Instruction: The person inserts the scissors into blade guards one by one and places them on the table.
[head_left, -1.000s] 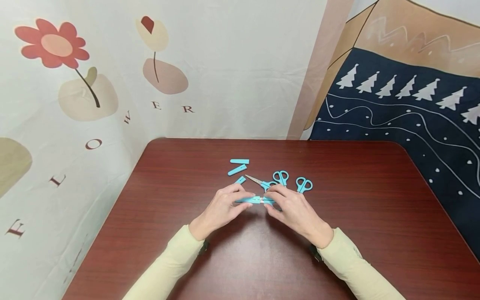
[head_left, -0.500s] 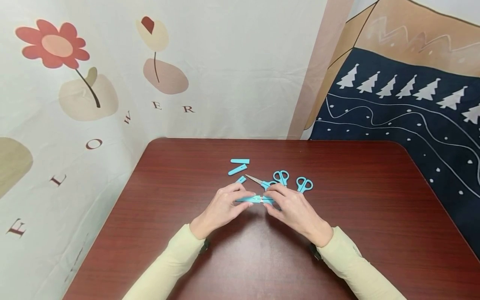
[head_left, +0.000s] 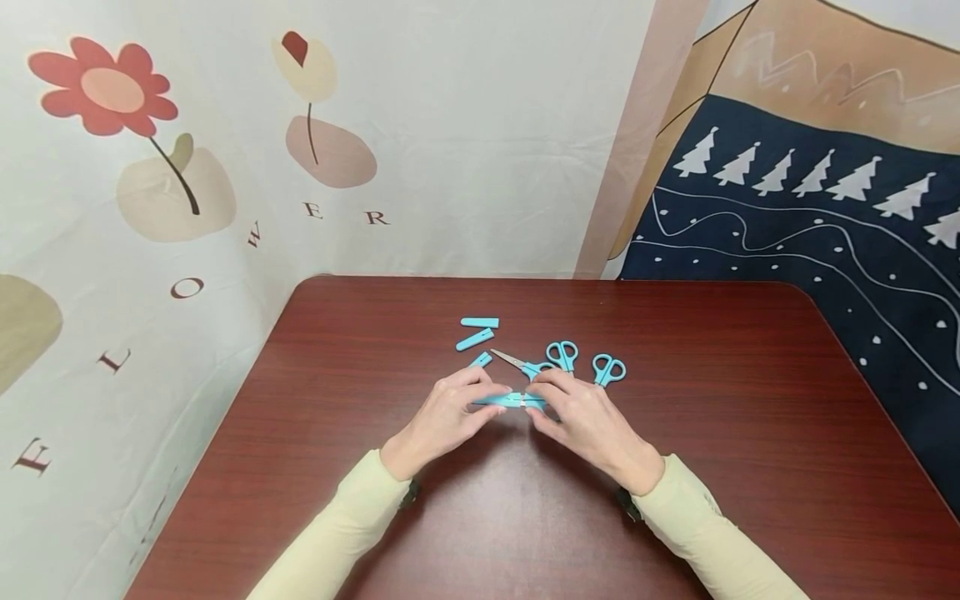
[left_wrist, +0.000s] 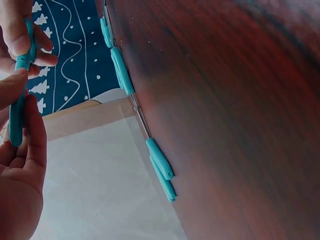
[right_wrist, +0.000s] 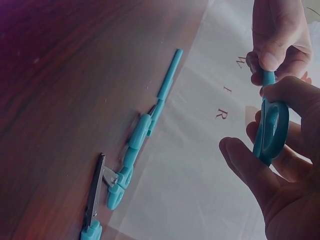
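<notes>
Thumb and fingers of my left hand (head_left: 446, 410) pinch a light-blue blade cover (head_left: 512, 400). Opposite it, my right hand (head_left: 588, 412) holds a pair of scissors (right_wrist: 280, 130) by the blue handles. The blades lie mostly inside the cover, with a short silver strip showing between cover and handles in the head view. In the right wrist view the finger loops stand side-on, with the right thumb near the cover's mouth. Both hands hold the pair above the table, level and pointing left.
Beyond the hands lie three more blue covers, a far one (head_left: 480, 322), a middle one (head_left: 475, 340) and a near one (head_left: 482, 360). Right of them are bare-bladed scissors (head_left: 534, 369), a second pair (head_left: 562, 355) and a third (head_left: 608, 369). The brown table (head_left: 337, 350) meets a curtain (head_left: 480, 167).
</notes>
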